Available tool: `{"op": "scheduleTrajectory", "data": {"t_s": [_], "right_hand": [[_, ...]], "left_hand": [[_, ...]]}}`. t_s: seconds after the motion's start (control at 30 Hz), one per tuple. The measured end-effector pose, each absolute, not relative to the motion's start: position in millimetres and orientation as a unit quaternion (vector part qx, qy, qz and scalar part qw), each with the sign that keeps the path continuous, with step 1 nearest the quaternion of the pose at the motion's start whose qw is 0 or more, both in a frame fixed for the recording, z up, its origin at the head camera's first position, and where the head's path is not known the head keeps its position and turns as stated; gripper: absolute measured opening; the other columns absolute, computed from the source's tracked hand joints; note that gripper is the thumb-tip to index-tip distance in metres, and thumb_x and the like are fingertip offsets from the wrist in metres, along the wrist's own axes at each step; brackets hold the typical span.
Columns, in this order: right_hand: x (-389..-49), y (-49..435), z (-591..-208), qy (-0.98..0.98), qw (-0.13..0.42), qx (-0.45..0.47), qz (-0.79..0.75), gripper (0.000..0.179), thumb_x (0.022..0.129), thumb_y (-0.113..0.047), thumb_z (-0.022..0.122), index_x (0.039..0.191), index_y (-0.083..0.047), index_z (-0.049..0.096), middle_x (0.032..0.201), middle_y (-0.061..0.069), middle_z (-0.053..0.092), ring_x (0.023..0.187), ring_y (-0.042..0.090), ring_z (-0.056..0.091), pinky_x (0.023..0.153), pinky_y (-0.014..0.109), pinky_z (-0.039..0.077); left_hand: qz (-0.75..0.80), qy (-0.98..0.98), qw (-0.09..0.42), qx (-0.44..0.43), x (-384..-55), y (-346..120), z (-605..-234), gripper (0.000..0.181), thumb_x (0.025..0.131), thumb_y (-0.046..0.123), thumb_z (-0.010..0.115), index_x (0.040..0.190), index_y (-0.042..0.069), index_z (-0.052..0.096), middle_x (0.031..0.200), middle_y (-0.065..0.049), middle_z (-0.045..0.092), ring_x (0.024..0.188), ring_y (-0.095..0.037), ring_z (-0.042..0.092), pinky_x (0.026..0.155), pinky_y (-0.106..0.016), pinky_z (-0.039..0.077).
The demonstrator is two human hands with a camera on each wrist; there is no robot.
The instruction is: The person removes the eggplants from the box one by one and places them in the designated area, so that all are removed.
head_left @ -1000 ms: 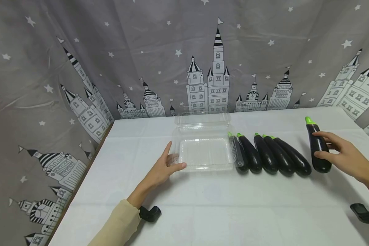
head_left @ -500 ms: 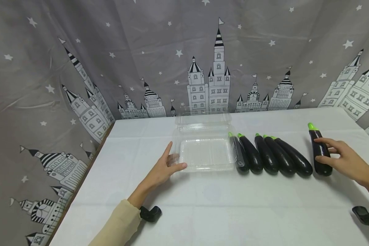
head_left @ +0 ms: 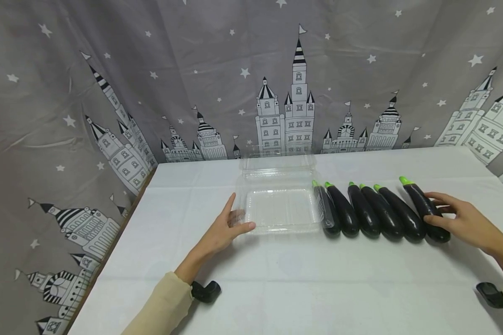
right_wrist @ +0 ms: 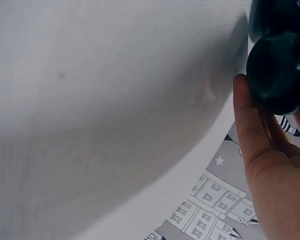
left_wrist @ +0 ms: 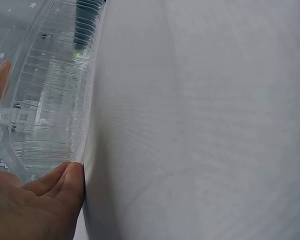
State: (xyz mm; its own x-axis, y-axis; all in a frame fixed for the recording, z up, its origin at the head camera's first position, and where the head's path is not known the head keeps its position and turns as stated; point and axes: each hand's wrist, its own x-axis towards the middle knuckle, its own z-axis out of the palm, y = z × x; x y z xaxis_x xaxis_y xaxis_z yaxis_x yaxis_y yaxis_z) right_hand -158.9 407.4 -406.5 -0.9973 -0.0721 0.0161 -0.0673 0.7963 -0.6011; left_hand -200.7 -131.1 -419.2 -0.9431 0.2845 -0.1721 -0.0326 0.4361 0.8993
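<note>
An opened clear plastic clamshell container (head_left: 282,208) lies on the table, its lid (head_left: 276,163) tipped back. My left hand (head_left: 218,232) rests at its near left corner, index finger and thumb spread straight; in the left wrist view the fingertips (left_wrist: 74,172) touch the clear wall (left_wrist: 50,100). At the right end of a row of dark eggplants with green stems, my right hand (head_left: 465,221) holds the last eggplant (head_left: 423,204) between thumb and fingers. It leans left beside its neighbour (head_left: 402,214). The right wrist view shows its rounded end (right_wrist: 277,75) by the fingers.
More eggplants (head_left: 343,211) lie side by side between container and right hand; the leftmost (head_left: 329,214) shows partly through the container's right side. A white cloth (head_left: 297,284) covers the table. Behind hangs a grey curtain (head_left: 172,60) with castles and stars.
My right hand has lowered the eggplant it holds to the table and tilted its green stem left, against the row. The left hand has stayed put at the container.
</note>
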Motion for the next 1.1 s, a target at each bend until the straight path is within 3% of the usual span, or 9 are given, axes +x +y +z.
{"op": "scheduleTrajectory", "data": {"t_s": [0.2, 0.37, 0.5, 0.73, 1.0, 1.03, 1.1], "right_hand": [[-159.3, 409.2, -409.1, 0.950, 0.003, -0.040, -0.311, 0.061, 0.093, -0.021, 0.068, 0.139, 0.012, 0.045, 0.124, 0.040, 0.052, 0.107, 0.053, 0.051, 0.071, 0.037, 0.046], [-158.3, 409.1, -409.6, 0.950, -0.006, -0.048, -0.309, 0.052, 0.094, -0.022, 0.069, 0.131, 0.011, 0.054, 0.124, 0.037, 0.054, 0.106, 0.050, 0.053, 0.066, 0.024, 0.045], [-158.4, 409.3, -409.4, 0.951, 0.007, -0.048, -0.304, 0.052, 0.096, -0.023, 0.065, 0.131, 0.013, 0.052, 0.123, 0.038, 0.054, 0.107, 0.052, 0.051, 0.071, 0.035, 0.048], [-158.3, 414.5, -404.6, 0.949, 0.050, -0.044, -0.309, 0.048, 0.097, -0.012, 0.055, 0.138, 0.012, 0.047, 0.130, 0.039, 0.050, 0.112, 0.046, 0.050, 0.074, 0.028, 0.046], [-156.9, 413.4, -404.4, 0.944, 0.068, -0.037, -0.321, 0.054, 0.096, -0.012, 0.058, 0.141, 0.013, 0.042, 0.134, 0.041, 0.044, 0.119, 0.055, 0.042, 0.086, 0.062, 0.040], [-156.4, 413.3, -404.9, 0.943, 0.067, -0.037, -0.324, 0.054, 0.097, -0.013, 0.058, 0.140, 0.014, 0.042, 0.135, 0.041, 0.044, 0.119, 0.056, 0.042, 0.086, 0.063, 0.039], [-155.4, 413.5, -405.7, 0.944, 0.060, -0.037, -0.323, 0.053, 0.098, -0.015, 0.059, 0.140, 0.013, 0.043, 0.134, 0.040, 0.045, 0.118, 0.054, 0.044, 0.085, 0.054, 0.044]], "left_hand": [[0.529, 0.832, 0.152, 0.076, -200.8, -130.9, -419.6, 0.107, 0.086, 0.042, 0.075, 0.160, 0.024, 0.000, 0.153, -0.022, 0.035, 0.138, -0.039, 0.038, 0.106, -0.056, 0.035], [0.529, 0.831, 0.153, 0.074, -200.9, -131.5, -421.3, 0.106, 0.087, 0.042, 0.075, 0.160, 0.024, 0.000, 0.153, -0.022, 0.035, 0.137, -0.039, 0.038, 0.106, -0.056, 0.035], [0.527, 0.833, 0.153, 0.073, -201.4, -131.6, -422.2, 0.106, 0.087, 0.041, 0.075, 0.160, 0.024, 0.001, 0.153, -0.021, 0.036, 0.137, -0.039, 0.039, 0.107, -0.056, 0.034], [0.525, 0.834, 0.152, 0.072, -201.2, -130.6, -420.9, 0.105, 0.088, 0.040, 0.075, 0.160, 0.024, 0.001, 0.153, -0.021, 0.036, 0.137, -0.038, 0.038, 0.107, -0.056, 0.034], [0.524, 0.835, 0.148, 0.075, -200.0, -130.1, -418.8, 0.106, 0.087, 0.041, 0.075, 0.160, 0.024, 0.001, 0.153, -0.021, 0.036, 0.138, -0.038, 0.038, 0.107, -0.056, 0.034], [0.524, 0.835, 0.148, 0.074, -199.9, -130.1, -418.7, 0.106, 0.087, 0.042, 0.075, 0.160, 0.024, 0.000, 0.153, -0.021, 0.036, 0.138, -0.038, 0.038, 0.107, -0.056, 0.034], [0.526, 0.834, 0.149, 0.074, -200.0, -130.4, -418.8, 0.107, 0.087, 0.042, 0.075, 0.160, 0.024, 0.000, 0.153, -0.021, 0.035, 0.138, -0.038, 0.037, 0.107, -0.056, 0.033]]}}
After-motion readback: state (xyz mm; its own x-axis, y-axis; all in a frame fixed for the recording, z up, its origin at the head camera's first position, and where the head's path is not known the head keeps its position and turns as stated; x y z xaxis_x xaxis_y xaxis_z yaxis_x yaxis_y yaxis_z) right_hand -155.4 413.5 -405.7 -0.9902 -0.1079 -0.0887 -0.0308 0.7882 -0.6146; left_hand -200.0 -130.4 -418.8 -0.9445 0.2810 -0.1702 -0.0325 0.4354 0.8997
